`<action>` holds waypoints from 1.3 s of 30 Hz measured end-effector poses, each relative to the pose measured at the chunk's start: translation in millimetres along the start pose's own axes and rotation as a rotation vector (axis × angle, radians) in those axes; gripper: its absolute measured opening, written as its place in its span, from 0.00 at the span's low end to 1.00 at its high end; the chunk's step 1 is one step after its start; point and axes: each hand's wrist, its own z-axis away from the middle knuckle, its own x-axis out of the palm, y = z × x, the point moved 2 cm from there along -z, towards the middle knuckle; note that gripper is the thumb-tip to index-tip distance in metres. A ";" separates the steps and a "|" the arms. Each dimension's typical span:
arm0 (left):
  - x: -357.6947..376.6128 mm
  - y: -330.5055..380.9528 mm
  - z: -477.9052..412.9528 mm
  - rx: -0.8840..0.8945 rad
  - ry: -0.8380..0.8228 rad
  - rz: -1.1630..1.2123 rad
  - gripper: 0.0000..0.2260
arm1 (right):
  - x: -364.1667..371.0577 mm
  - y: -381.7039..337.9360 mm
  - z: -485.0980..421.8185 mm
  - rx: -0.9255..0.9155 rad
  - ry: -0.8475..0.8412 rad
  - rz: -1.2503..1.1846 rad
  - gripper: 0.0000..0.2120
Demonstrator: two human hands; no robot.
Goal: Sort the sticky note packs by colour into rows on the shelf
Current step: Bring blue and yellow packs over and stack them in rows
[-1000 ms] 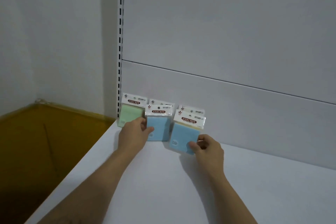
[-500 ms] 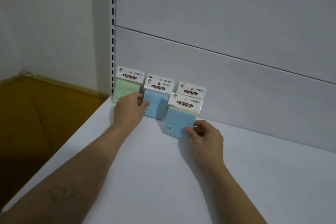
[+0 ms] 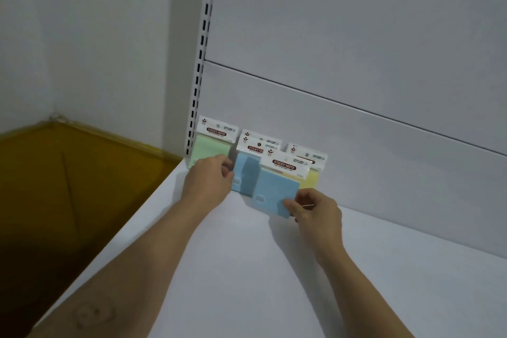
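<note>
Pinching a loose blue pack (image 3: 277, 189), the right hand (image 3: 315, 211) is placing it; the left hand (image 3: 208, 181) is gripping the standing blue pack (image 3: 245, 173), which it should be joining next

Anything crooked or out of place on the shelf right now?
Yes: the front blue pack, pinched at its lower corner by the right hand, is tilted, overlapping the yellow pack and the standing blue pack behind it. The green pack looks straight.

On shelf (image 3: 247, 269): packs (image 3: 245, 175), against back panel (image 3: 384, 159).
</note>
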 end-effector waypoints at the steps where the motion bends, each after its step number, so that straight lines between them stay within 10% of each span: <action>1: -5.2 0.2 2.0 0.032 -0.016 -0.036 0.09 | 5.2 -2.7 -2.2 0.004 -0.012 0.014 0.05; 23: -42.6 -4.4 3.9 0.177 -0.202 -0.261 0.16 | 61.1 -25.8 -12.7 -0.045 0.088 0.131 0.15; 32: -23.4 25.9 17.6 0.371 -0.120 -0.289 0.26 | 7.5 -30.2 -4.0 -0.392 0.225 0.479 0.25; 39: -3.1 55.4 26.7 0.553 -0.202 -0.375 0.28 | -66.3 -6.0 -2.3 -0.248 0.085 0.724 0.35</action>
